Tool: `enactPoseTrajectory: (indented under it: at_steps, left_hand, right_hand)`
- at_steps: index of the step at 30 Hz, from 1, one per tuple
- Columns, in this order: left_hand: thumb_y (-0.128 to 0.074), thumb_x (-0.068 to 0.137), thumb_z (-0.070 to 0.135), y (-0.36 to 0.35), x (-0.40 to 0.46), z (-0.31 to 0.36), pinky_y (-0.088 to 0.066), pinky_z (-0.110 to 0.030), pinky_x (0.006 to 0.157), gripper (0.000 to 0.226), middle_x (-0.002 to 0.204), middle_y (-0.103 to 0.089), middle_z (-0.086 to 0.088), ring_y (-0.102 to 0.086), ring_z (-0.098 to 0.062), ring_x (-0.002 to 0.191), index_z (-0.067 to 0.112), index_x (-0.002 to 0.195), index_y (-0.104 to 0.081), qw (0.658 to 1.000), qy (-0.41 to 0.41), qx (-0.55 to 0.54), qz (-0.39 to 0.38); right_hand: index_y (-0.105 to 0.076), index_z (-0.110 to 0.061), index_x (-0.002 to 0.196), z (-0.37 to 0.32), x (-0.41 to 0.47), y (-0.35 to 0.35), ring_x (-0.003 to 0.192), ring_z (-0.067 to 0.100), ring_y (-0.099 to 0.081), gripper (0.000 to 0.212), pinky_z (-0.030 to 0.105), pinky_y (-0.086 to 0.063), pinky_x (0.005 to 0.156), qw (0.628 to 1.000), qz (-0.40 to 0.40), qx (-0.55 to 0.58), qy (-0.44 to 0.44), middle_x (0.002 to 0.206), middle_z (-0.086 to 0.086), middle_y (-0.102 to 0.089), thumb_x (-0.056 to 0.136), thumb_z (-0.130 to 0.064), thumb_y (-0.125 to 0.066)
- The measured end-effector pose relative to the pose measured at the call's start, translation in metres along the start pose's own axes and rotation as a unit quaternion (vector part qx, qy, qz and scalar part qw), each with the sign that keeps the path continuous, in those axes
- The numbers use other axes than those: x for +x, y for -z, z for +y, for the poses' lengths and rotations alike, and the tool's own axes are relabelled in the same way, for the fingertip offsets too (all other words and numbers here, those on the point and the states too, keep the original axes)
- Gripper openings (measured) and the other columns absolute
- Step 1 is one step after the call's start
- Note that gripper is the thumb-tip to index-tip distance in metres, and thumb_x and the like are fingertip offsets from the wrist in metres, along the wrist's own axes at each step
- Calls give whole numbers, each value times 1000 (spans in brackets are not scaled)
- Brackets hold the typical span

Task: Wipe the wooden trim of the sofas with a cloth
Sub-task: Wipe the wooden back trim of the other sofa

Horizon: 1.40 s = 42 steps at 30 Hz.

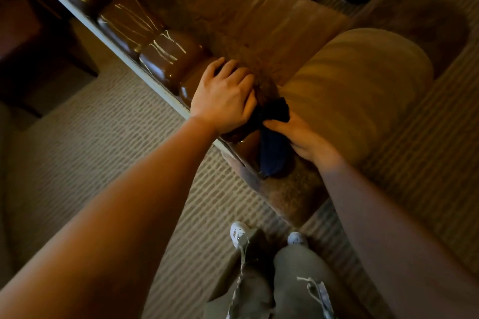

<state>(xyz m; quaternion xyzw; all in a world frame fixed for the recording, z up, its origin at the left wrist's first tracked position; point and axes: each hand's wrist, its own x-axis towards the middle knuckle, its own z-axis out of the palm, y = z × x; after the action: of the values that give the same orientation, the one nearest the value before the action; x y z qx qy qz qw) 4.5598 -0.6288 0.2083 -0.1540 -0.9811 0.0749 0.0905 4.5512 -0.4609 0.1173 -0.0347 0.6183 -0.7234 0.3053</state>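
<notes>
The person leans over the sofa's back edge, where the glossy wooden trim [166, 57] runs in rounded, carved segments. Their left hand [224, 97] lies flat on the trim near its end, fingers straight and slightly spread, pressing down. Just beside it, the right hand [298, 134] pinches a dark blue cloth [273, 142], its thumb and curled fingers bunching the fabric against the trim's last segment. The cloth hangs over the brown upholstery [259, 15]. White shoes [239, 232] stand on the ribbed carpet [108, 132] below.

Bare forearms, olive drawstring trousers [293, 290], white shoes [239, 231].
</notes>
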Motion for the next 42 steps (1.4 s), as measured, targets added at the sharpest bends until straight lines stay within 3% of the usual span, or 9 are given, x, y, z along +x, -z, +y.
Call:
enactPoseTrajectory:
  at_steps: [7, 11, 15, 19, 23, 27, 30, 34, 42]
  left_hand:
    - [-31, 90, 36, 1, 0, 2, -33, -46, 106, 49, 119, -65, -7, -53, -28, 121, 10, 113, -65, 1000, 3, 7, 16]
    - [-32, 91, 35, 0, 1, 0, -32, -45, 106, 48, 119, -65, -7, -53, -27, 121, 11, 115, -65, 999, 1, 6, 35]
    - [-34, 91, 34, -2, 1, -3, -33, -44, 106, 45, 119, -66, -6, -54, -27, 120, 11, 114, -65, 999, -7, 8, 44]
    - [-34, 92, 35, -3, 1, -1, -32, -44, 106, 44, 119, -65, -6, -54, -27, 119, 12, 112, -66, 999, -8, 1, 44]
    - [-34, 92, 35, -4, 0, -2, -33, -44, 106, 43, 116, -67, -6, -55, -28, 117, 11, 108, -67, 998, -5, 7, 59]
    - [-33, 92, 36, -9, 0, -2, -32, -45, 107, 44, 117, -66, -7, -54, -29, 119, 11, 109, -66, 999, -10, -3, 47]
    - [-33, 92, 36, -11, 0, -4, -32, -46, 107, 45, 117, -66, -7, -54, -29, 119, 11, 110, -66, 998, -12, -6, 58]
    - [-30, 92, 36, -9, -1, -3, -31, -46, 107, 47, 117, -66, -7, -52, -29, 121, 11, 111, -65, 999, -13, -17, 46]
    - [-27, 93, 34, -8, 0, -7, -29, -45, 107, 46, 111, -67, -5, -53, -28, 117, 12, 103, -66, 998, -21, -41, 46]
  right_hand:
    - [-41, -24, 139, -20, -6, -38, 118, 4, -44, 46, 19, -38, 89, 987, 148, 25, 63, 134, -10, -45, 96, -42, -42]
    - [-54, -19, 128, -31, 26, -42, 120, 19, -50, 59, 39, -41, 102, 981, 190, -15, 21, 132, 2, -54, 86, -58, -40]
    - [-62, -28, 102, -2, 38, -27, 107, 21, -56, 26, 40, -44, 97, 977, 213, 3, -7, 106, -3, -61, 95, -40, -40]
    - [-50, -24, 132, 26, 11, -30, 114, 16, -51, 48, 36, -41, 100, 960, 269, 52, -48, 123, -8, -54, 92, -47, -38]
    - [-55, -15, 124, -4, 0, -67, 109, 8, -48, 33, 24, -38, 90, 943, 323, 22, 73, 126, -3, -51, 97, -24, -39]
    - [-46, -17, 135, -4, 12, -75, 128, 12, -38, 42, 20, -27, 101, 928, 353, -57, 101, 141, 0, -44, 100, -32, -28]
    - [-39, -16, 140, 11, 17, -64, 130, 15, -37, 47, 12, -24, 97, 919, 371, -100, 86, 143, 2, -42, 101, -36, -24]
    - [-48, -10, 131, 9, 23, -74, 119, 21, -47, 41, 26, -36, 95, 874, 478, -4, 85, 134, 7, -49, 100, -29, -31]
    - [-23, -6, 146, 38, -6, -160, 137, 25, -29, 56, 40, -29, 111, 827, 547, -111, 63, 153, 9, -22, 99, -33, -34]
